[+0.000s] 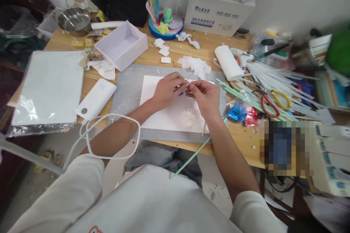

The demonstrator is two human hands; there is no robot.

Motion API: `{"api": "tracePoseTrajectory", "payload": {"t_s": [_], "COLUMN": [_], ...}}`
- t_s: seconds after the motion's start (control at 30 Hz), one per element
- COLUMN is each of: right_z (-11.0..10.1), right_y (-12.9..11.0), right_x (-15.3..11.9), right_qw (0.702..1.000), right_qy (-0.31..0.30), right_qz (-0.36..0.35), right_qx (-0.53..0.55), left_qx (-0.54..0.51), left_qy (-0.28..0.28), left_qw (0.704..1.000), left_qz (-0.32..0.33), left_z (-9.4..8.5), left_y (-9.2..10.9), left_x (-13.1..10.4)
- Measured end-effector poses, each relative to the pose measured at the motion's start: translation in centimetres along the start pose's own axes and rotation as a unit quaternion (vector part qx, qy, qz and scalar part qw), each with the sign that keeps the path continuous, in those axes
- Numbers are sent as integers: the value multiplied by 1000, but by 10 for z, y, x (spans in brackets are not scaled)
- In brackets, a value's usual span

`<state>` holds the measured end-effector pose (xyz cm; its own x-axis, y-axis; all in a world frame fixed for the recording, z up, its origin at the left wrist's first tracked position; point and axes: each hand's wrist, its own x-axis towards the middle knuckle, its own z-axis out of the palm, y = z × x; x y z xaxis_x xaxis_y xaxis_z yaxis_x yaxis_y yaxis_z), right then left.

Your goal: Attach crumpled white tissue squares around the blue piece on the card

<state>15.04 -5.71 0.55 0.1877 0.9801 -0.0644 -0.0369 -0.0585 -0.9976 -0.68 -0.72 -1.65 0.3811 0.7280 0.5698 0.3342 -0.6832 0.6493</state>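
My left hand (168,90) and my right hand (206,96) meet fingertip to fingertip over a sheet of white paper (155,116). Both are closed in a pinch; what lies between the fingers is too small and hidden to name. A bit of blue (179,92) shows under my left fingers. Below the hands, a pale crumpled patch (190,117) rests on the paper. Near my right wrist lies a short wooden stick (203,129). One light green strip (191,158) slants from there past the table edge towards my shirt.
A grey cutting mat (124,83) lies under the paper. To the left are a white power bank (96,98) with a looped cable and a white open box (120,47). On the right sit scissors (269,105), white strips (284,83), a paper roll (229,62) and a blue packet (236,112).
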Motion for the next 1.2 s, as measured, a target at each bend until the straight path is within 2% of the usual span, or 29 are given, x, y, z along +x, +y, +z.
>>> {"api": "tracePoseTrajectory", "payload": {"t_s": [0.4,0.87,1.2], "right_z": [0,-1,-2], "right_y": [0,2,3], "right_x": [0,1,1], "right_qw": [1000,1000,1000], "right_qy": [-7,0,-12], "right_qz": [-2,-4,0], "right_qx": [-5,-5,16], "left_qx": [-24,-5,-8], "left_qy": [-22,-19,-13], "left_qw": [999,999,1000], "left_qz": [-28,-27,-3], "left_z": [-1,-1,1], "left_y": [4,3,0], "left_x": [1,1,0]}}
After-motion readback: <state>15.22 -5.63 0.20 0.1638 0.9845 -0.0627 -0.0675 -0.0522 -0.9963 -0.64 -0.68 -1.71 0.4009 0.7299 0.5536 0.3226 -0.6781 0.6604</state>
